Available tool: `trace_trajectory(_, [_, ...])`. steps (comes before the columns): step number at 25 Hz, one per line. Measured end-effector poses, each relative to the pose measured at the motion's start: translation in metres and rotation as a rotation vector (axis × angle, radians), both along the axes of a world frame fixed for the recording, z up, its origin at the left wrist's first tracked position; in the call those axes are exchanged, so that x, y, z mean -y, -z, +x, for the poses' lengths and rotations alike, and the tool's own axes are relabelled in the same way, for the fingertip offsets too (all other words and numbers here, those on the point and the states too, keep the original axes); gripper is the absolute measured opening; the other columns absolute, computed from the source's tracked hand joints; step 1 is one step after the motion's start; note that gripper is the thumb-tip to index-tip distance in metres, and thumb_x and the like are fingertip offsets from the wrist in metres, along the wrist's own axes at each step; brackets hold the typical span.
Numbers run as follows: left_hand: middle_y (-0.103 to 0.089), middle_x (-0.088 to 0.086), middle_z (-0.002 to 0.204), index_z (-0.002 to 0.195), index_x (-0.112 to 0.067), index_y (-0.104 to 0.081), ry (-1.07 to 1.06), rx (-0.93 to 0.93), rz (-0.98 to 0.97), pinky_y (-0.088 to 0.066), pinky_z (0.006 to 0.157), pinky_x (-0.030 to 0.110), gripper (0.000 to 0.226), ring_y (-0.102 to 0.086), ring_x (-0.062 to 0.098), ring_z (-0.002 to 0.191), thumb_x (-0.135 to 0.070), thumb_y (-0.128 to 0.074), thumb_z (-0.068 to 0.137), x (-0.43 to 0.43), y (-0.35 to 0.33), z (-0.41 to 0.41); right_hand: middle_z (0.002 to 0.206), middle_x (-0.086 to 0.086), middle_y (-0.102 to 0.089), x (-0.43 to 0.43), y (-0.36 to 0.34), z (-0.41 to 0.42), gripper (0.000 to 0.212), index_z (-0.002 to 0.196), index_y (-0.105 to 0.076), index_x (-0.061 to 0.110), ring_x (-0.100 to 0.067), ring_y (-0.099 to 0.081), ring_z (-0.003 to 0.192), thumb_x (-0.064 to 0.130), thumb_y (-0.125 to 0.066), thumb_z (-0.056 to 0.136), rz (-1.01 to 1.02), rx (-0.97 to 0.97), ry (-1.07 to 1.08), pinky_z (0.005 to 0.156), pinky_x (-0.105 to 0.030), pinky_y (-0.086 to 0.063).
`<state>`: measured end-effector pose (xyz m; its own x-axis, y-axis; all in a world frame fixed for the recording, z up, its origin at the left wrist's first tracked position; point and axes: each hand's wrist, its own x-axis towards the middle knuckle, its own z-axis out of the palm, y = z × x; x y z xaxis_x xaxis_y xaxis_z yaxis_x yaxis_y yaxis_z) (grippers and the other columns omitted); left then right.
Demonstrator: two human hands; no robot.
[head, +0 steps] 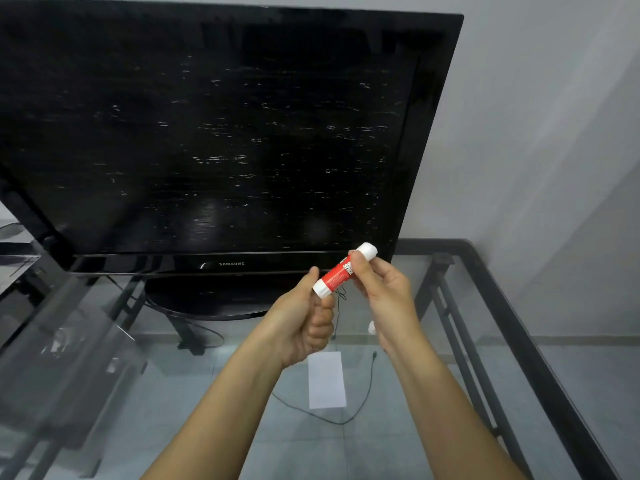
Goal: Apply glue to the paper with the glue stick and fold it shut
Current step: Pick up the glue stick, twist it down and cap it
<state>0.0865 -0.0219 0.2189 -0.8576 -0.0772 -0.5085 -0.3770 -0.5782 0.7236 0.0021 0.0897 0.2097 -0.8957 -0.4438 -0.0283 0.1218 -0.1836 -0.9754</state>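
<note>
You see through one wide-angle camera on your head, looking forward and down from close above the glass-topped, black-framed surface (485, 306). It faces the large black flat-screen television (221, 133) standing against the grey wall (554, 116).

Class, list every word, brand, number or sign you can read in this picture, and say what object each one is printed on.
"SAMSUNG": on the lower bezel of the black television.
"stick": white letters on the red label of the glue stick, held between the left hand and the right hand; the word before it is hidden by fingers, and the small print is too blurred to read.
The paper on the glass table shows no writing.
</note>
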Motion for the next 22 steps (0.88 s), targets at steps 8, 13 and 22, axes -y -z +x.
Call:
trace_trajectory(8, [-0.051,-0.003,0.046,0.065,-0.015,-0.058,-0.179,-0.198,-0.387,-0.035,0.037,0.016,0.048,-0.042,0.007,0.037,-0.052,-0.041,0.091,-0.002,0.007,0.004,0.088,0.01,-0.072,0.002,-0.008,0.005,0.033,0.093,-0.07,0.027,-0.003,-0.064,0.094,0.049,-0.066,0.069,-0.032,-0.035,-0.011,0.071,-0.009,-0.048])
trace_trajectory(13, [-0.061,0.001,0.056,0.09,-0.015,-0.06,-0.115,-0.208,-0.269,-0.043,0.044,0.017,0.037,-0.052,0.01,0.048,-0.051,-0.051,0.086,0.005,0.001,0.009,0.088,0.012,-0.073,-0.002,-0.009,0.005,0.029,0.09,-0.07,0.03,0.0,-0.064,0.092,0.049,-0.066,0.069,-0.043,-0.064,-0.012,0.067,-0.006,-0.046])
trace_trajectory(22, [-0.036,-0.007,0.03,0.048,-0.017,-0.047,0.086,-0.066,0.346,-0.02,0.032,0.016,0.044,-0.033,0.007,0.026,-0.044,-0.049,0.082,0.005,-0.015,0.007,0.083,0.016,-0.072,0.0,-0.018,0.003,0.036,0.088,-0.071,0.031,-0.001,-0.064,0.092,0.056,-0.066,0.062,-0.057,-0.079,-0.068,0.074,-0.011,-0.049])
